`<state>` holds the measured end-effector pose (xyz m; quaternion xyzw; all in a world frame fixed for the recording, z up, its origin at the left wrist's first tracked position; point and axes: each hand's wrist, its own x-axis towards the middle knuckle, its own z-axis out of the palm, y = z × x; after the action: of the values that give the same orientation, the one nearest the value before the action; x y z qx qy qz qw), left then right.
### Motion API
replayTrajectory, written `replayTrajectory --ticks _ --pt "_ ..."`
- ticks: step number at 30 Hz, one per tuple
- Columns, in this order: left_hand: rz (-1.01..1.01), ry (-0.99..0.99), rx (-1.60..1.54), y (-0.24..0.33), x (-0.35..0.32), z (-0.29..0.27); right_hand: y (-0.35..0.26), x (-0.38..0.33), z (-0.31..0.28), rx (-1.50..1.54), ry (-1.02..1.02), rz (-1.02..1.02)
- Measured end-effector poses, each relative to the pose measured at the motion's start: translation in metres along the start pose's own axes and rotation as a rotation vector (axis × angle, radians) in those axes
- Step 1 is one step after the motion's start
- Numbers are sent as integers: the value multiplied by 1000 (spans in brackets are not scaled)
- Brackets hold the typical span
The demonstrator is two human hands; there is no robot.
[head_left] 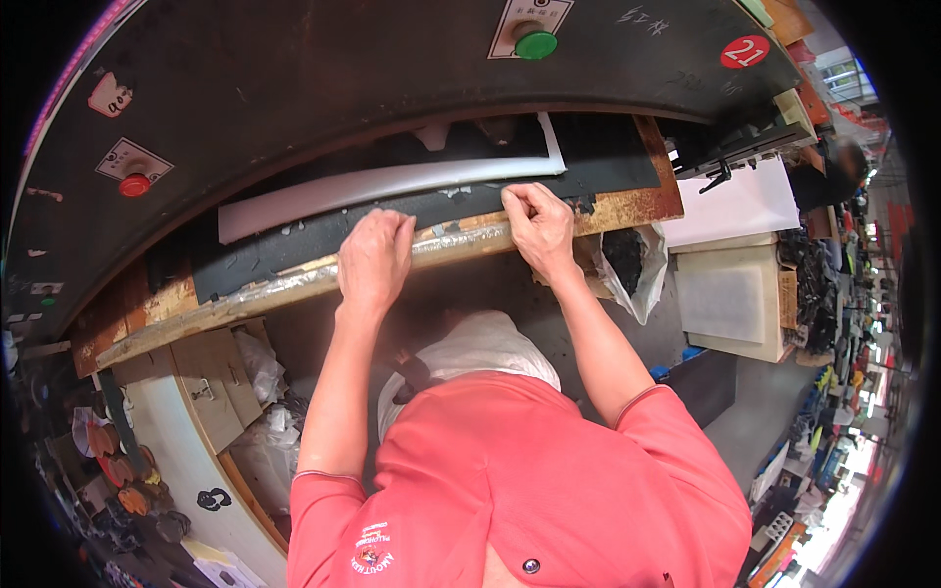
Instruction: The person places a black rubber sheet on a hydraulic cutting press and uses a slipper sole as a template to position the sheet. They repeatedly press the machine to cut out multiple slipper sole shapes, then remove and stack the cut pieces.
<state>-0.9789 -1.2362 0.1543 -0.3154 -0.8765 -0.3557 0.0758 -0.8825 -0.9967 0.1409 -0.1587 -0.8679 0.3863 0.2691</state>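
My left hand rests over the wooden front edge of the machine's bed, its fingers curled together. To its right, my right hand is closed too, with thumb and forefinger pressed together just in front of the black mat. Whether either hand pinches anything is too small or hidden to tell. Beyond both hands lies a white sheet strip on the mat, a narrow arm of it reaching back at its right end. Small pale scraps are scattered on the mat.
A dark machine beam spans above the bed, with a green button and a red button. An open white bag hangs at the right. White sheets lie on a stand farther right. A cabinet stands at lower left.
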Motion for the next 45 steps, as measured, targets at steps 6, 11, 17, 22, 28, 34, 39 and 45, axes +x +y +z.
replayTrajectory --ticks 6,11,17,22,28,34,39,45 --pt "13 -49 -80 1 20 -9 -13 55 -12 102 129 74" --pt "-69 -243 -252 10 53 -18 -20 132 13 -165 -70 85" --pt "208 -122 -199 6 130 24 -14 161 53 -336 -99 -23" --pt "271 -209 -163 -4 140 39 -9 169 33 -46 -76 145" --pt "225 -180 -183 1 142 40 -5 184 -6 793 -108 604" --pt "-57 -328 -568 41 174 64 1 180 -4 815 -61 619" --pt "-310 -566 -908 47 189 81 6 183 -9 851 -39 641" --pt "-593 -514 -1147 49 193 81 9 183 -3 929 -4 625"
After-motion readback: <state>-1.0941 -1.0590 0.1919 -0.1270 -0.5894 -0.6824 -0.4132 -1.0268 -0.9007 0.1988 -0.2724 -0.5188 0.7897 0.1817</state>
